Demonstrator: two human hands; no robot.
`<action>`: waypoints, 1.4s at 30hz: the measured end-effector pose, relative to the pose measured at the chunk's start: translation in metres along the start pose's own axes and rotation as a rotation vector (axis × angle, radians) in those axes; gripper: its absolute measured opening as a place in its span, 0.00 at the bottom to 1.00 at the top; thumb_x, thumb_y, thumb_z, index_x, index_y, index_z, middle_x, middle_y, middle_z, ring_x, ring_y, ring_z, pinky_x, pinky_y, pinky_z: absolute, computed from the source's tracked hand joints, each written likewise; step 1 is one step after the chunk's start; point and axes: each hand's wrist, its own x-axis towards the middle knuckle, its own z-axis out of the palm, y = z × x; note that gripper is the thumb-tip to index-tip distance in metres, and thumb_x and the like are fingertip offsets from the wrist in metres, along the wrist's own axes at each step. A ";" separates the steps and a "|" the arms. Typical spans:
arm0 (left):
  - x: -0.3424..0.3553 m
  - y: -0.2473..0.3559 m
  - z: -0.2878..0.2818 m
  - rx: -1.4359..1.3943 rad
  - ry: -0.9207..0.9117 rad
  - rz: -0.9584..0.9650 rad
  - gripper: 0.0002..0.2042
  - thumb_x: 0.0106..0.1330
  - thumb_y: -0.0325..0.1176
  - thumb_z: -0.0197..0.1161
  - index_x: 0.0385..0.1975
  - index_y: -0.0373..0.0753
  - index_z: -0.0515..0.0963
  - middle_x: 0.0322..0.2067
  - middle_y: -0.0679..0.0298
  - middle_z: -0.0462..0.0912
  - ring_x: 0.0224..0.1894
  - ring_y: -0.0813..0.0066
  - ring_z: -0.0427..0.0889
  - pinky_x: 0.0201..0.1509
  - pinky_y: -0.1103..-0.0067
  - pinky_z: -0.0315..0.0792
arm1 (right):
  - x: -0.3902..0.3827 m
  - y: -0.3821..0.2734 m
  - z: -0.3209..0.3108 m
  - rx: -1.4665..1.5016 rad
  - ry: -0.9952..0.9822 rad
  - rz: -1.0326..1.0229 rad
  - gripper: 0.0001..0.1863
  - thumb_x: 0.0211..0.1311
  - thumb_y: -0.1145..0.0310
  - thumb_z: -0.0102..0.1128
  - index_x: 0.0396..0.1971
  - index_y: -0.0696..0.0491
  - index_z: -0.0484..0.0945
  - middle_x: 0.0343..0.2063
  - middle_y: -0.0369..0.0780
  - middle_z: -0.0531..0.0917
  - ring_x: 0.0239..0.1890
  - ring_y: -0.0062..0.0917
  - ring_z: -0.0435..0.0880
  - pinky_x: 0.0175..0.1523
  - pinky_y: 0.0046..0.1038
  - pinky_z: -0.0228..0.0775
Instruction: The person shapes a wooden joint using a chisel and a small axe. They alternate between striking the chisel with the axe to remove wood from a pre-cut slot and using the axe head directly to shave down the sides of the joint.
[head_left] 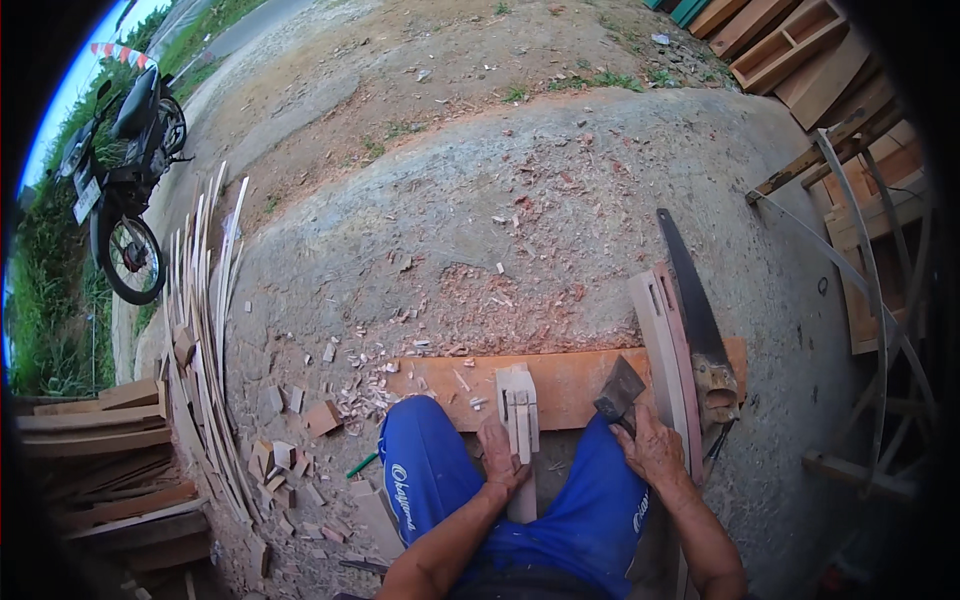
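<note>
My left hand (500,457) is closed around a pale piece of wood (518,400) between my knees. Its slotted far end rests on an orange-brown plank (455,385) lying crosswise in front of me. In my right hand (655,447) is a dark, broad-headed tool (620,388), its head over the plank beside my right knee; whether it is a hatchet or a mallet I cannot make out. Right of that hand lie a pale wooden bar with slots (655,320) and a handsaw (690,285) with a wooden handle, both across the plank's right end.
Wood offcuts (322,418) and chips litter the ground at left, near a green stick (362,465). Long thin strips (205,330) and stacked boards (95,435) lie farther left. A motorbike (125,180) stands at far left. Wooden frames (790,50) and a trestle (850,180) are at right.
</note>
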 end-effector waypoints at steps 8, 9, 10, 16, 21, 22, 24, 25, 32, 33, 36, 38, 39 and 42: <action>0.020 -0.017 -0.013 -0.177 0.100 -0.045 0.27 0.76 0.48 0.48 0.62 0.29 0.69 0.57 0.38 0.73 0.63 0.42 0.70 0.70 0.57 0.62 | -0.015 0.008 0.001 0.209 0.049 0.113 0.25 0.74 0.46 0.48 0.49 0.55 0.74 0.28 0.55 0.84 0.34 0.56 0.85 0.41 0.50 0.77; 0.029 -0.012 -0.020 -0.301 0.157 -0.128 0.28 0.79 0.49 0.43 0.60 0.28 0.73 0.54 0.42 0.79 0.59 0.49 0.77 0.67 0.61 0.67 | -0.019 0.011 -0.002 0.330 0.035 0.116 0.25 0.76 0.46 0.45 0.47 0.56 0.75 0.26 0.54 0.83 0.31 0.54 0.84 0.38 0.48 0.76; 0.040 -0.005 -0.028 -0.448 0.172 -0.083 0.28 0.79 0.51 0.43 0.59 0.29 0.75 0.54 0.43 0.80 0.58 0.51 0.79 0.66 0.62 0.68 | -0.022 0.012 -0.002 0.433 0.017 0.203 0.27 0.77 0.45 0.41 0.44 0.57 0.76 0.24 0.52 0.82 0.27 0.51 0.83 0.35 0.45 0.76; 0.109 0.081 -0.073 -0.785 -0.164 0.228 0.37 0.81 0.60 0.33 0.49 0.31 0.83 0.46 0.51 0.86 0.49 0.63 0.83 0.59 0.69 0.73 | -0.069 0.006 -0.013 0.211 0.472 -0.468 0.21 0.70 0.49 0.60 0.45 0.53 0.79 0.25 0.48 0.82 0.30 0.46 0.86 0.33 0.41 0.76; 0.119 0.128 -0.078 -0.701 -0.456 0.253 0.42 0.78 0.65 0.31 0.26 0.33 0.84 0.26 0.60 0.84 0.29 0.74 0.80 0.38 0.77 0.74 | -0.046 -0.008 -0.035 -0.159 0.051 -0.631 0.13 0.65 0.58 0.64 0.35 0.52 0.74 0.28 0.45 0.83 0.29 0.42 0.87 0.33 0.42 0.79; 0.121 0.130 -0.080 -0.676 -0.458 0.165 0.42 0.78 0.65 0.32 0.25 0.34 0.83 0.23 0.62 0.83 0.26 0.75 0.79 0.35 0.77 0.73 | -0.036 -0.010 -0.036 -0.241 0.002 -0.669 0.12 0.62 0.60 0.65 0.35 0.52 0.74 0.28 0.45 0.84 0.30 0.41 0.87 0.33 0.42 0.79; 0.123 0.130 -0.080 -0.698 -0.485 0.205 0.37 0.78 0.60 0.37 0.18 0.36 0.79 0.18 0.66 0.78 0.21 0.76 0.75 0.31 0.77 0.70 | -0.018 -0.016 -0.030 -0.440 -0.137 -0.707 0.12 0.58 0.65 0.66 0.37 0.52 0.74 0.28 0.43 0.84 0.32 0.40 0.88 0.33 0.43 0.79; 0.124 0.130 -0.080 -0.683 -0.463 0.232 0.35 0.78 0.58 0.38 0.17 0.36 0.79 0.18 0.65 0.78 0.21 0.76 0.75 0.30 0.76 0.70 | -0.012 -0.018 -0.026 -0.411 -0.104 -0.833 0.11 0.57 0.67 0.63 0.38 0.52 0.74 0.29 0.44 0.83 0.31 0.41 0.88 0.33 0.42 0.79; 0.127 0.140 -0.077 -0.582 -0.433 0.450 0.30 0.74 0.49 0.42 0.15 0.34 0.77 0.15 0.62 0.76 0.20 0.70 0.75 0.32 0.73 0.70 | 0.044 -0.029 0.007 -0.363 -0.341 -0.921 0.10 0.64 0.64 0.57 0.40 0.53 0.74 0.30 0.46 0.83 0.33 0.42 0.88 0.36 0.42 0.80; 0.127 0.143 -0.078 -0.585 -0.440 0.447 0.30 0.74 0.50 0.42 0.15 0.34 0.77 0.14 0.62 0.76 0.20 0.70 0.75 0.32 0.73 0.70 | 0.052 -0.032 0.008 -0.320 -0.317 -0.962 0.09 0.64 0.65 0.56 0.39 0.53 0.74 0.29 0.45 0.83 0.33 0.42 0.89 0.36 0.42 0.80; 0.124 0.151 -0.085 -0.637 -0.558 0.332 0.30 0.74 0.50 0.41 0.15 0.34 0.76 0.14 0.61 0.76 0.20 0.70 0.74 0.31 0.73 0.69 | 0.059 -0.037 0.004 -0.261 -0.302 -1.046 0.07 0.65 0.68 0.54 0.38 0.54 0.74 0.27 0.45 0.84 0.33 0.41 0.89 0.37 0.42 0.81; 0.121 0.154 -0.095 -0.602 -0.571 0.289 0.31 0.74 0.49 0.40 0.14 0.34 0.76 0.14 0.62 0.75 0.21 0.73 0.74 0.35 0.73 0.71 | 0.057 -0.040 -0.002 -0.196 -0.214 -1.131 0.07 0.65 0.68 0.53 0.38 0.54 0.75 0.26 0.45 0.84 0.34 0.43 0.89 0.38 0.43 0.81; 0.120 0.155 -0.099 -0.584 -0.570 0.290 0.31 0.74 0.49 0.40 0.13 0.34 0.76 0.14 0.62 0.75 0.21 0.73 0.74 0.35 0.73 0.71 | 0.056 -0.042 -0.005 -0.240 -0.285 -1.131 0.07 0.65 0.68 0.53 0.38 0.54 0.75 0.26 0.45 0.84 0.34 0.43 0.89 0.38 0.43 0.82; 0.115 0.157 -0.104 -0.594 -0.576 0.265 0.31 0.74 0.49 0.41 0.13 0.33 0.76 0.14 0.61 0.76 0.21 0.72 0.74 0.34 0.74 0.70 | 0.058 -0.050 -0.010 -0.279 -0.318 -1.086 0.07 0.66 0.68 0.53 0.38 0.54 0.76 0.26 0.45 0.85 0.35 0.43 0.90 0.38 0.43 0.82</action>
